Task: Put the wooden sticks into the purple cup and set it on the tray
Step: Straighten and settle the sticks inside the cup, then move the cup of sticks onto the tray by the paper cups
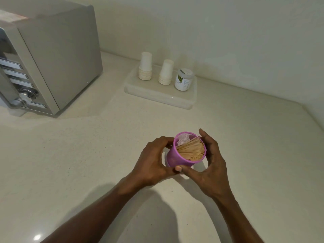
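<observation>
The purple mesh cup (175, 157) is in the middle of the counter, tilted with its mouth toward me. A bundle of wooden sticks (192, 150) fills the right side of its opening. My left hand (154, 159) grips the cup's left side, thumb at its base. My right hand (213, 163) curls round the right side, fingers at the rim beside the sticks. The white tray (157, 97) lies farther back, near the wall.
On the tray stand two stacks of white paper cups (145, 68) (165, 72) and a white jar with a green label (184, 79). A grey appliance (52, 55) fills the back left. The wall meets the counter at right.
</observation>
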